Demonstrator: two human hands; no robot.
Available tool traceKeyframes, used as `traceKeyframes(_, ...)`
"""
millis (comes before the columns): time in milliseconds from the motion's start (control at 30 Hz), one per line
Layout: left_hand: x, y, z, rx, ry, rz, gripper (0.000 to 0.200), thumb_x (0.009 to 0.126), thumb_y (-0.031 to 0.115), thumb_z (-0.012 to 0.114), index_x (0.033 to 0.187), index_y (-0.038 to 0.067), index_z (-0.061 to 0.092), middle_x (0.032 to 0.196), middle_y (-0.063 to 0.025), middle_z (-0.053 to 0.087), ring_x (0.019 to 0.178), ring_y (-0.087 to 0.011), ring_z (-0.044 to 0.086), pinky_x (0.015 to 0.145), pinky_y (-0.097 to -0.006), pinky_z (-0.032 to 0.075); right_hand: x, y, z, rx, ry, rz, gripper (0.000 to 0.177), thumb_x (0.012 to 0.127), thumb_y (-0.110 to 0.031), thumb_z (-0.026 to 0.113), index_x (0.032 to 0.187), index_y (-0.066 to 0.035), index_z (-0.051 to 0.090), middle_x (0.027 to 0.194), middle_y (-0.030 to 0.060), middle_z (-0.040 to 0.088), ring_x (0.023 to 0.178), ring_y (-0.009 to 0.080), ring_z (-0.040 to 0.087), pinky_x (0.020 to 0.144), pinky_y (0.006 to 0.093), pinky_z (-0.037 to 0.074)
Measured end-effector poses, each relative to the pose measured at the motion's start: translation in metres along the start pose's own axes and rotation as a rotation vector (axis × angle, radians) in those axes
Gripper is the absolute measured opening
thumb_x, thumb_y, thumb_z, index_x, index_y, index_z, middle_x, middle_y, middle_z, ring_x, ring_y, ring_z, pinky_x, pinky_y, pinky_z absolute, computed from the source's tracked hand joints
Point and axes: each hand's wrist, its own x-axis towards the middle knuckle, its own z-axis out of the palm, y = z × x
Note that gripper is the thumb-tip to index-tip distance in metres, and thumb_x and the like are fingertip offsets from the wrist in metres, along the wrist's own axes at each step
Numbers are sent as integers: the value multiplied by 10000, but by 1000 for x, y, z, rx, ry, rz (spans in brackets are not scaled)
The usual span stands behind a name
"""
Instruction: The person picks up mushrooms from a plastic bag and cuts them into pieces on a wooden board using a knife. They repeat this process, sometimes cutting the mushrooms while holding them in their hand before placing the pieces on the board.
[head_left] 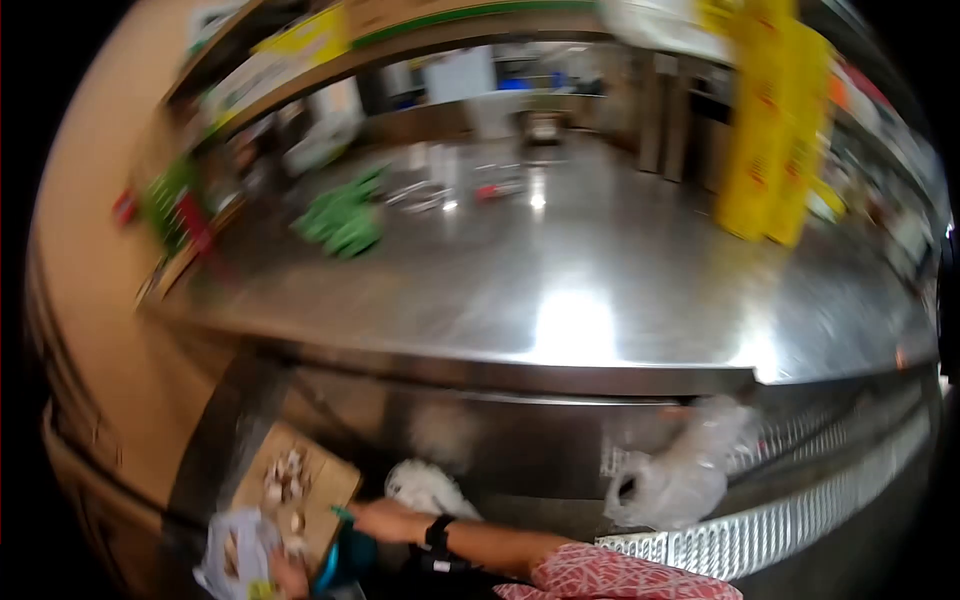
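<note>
Low at the left, a tan cutting board (335,482) carries several small whitish-brown pieces (288,476), too blurred to name. My right hand (388,521), with a dark watch on the wrist, reaches in from the right and is closed around a green-handled tool (342,513); its blade or tip cannot be made out. At the bottom edge my left hand (290,577) is partly visible and blurred, beside the board and a white plastic bag (238,553). Its fingers are not clear. Under the board's right side shows a teal container (352,555).
A steel table (460,290) fills the middle, with a green cloth (342,215) and clear plastic items (420,190) on it. Tall yellow boxes (765,130) stand at the right. Below lie a clear plastic bag (672,485), a white bag (428,488) and a metal grating (790,515).
</note>
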Motion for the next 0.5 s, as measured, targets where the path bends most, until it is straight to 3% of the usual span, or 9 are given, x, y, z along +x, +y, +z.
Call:
traceKeyframes(100,-4,50,-30,-110,-82,0,529,719,116,694,1197,-8,502,1174,-241,521,1114,-402,478,963,-430,388,12,-12,4,45,-61,140,353,911,-265,511,1157,-32,411,778,245,599,758,432,596,633,511,455)
traceKeyframes(133,-2,39,-12,-150,66,110,508,651,51,713,1113,-20,513,1076,-229,526,1053,-413,481,936,-453,385,19,-5,17,76,-47,150,382,919,-266,503,1199,-26,403,801,254,601,774,441,593,650,505,459)
traceKeyframes(200,-1,46,-7,-100,108,141,563,656,112,732,1151,-32,507,1131,-225,525,1094,-402,469,962,-454,378,33,2,36,183,-50,172,374,929,-240,486,1225,-24,409,833,264,597,799,464,576,682,488,464)
traceKeyframes(267,0,59,-11,-181,58,73,612,665,158,757,1188,-22,495,1199,-229,510,1131,-402,456,990,-448,365,42,19,66,116,138,-40,337,933,-235,498,1193,-28,443,762,211,600,685,377,607,619,431,485)
traceKeyframes(300,1,61,-7,-183,122,79,614,673,177,763,1192,-9,494,1193,-224,515,1128,-396,461,983,-445,371,50,11,66,204,31,142,299,936,-247,518,1136,-29,472,688,120,577,563,234,573,525,361,476)
traceKeyframes(433,13,62,-9,-218,85,-25,640,671,228,782,1210,27,500,1198,-168,527,1150,-348,460,983,-432,365,82,-12,69,338,-54,310,232,961,-258,490,973,-26,490,644,47,547,463,115,502,426,259,420)
traceKeyframes(467,16,61,-8,-230,66,-66,644,665,233,785,1208,33,503,1197,-157,528,1156,-340,456,988,-427,360,90,1,82,222,-4,186,227,961,-253,495,966,-26,492,629,46,545,461,122,511,431,263,424)
traceKeyframes(500,17,63,-6,-245,50,-101,648,660,239,789,1207,39,506,1197,-147,530,1163,-332,452,993,-422,355,92,14,90,153,-20,192,230,961,-255,499,965,-26,491,625,54,546,462,130,516,433,270,423)
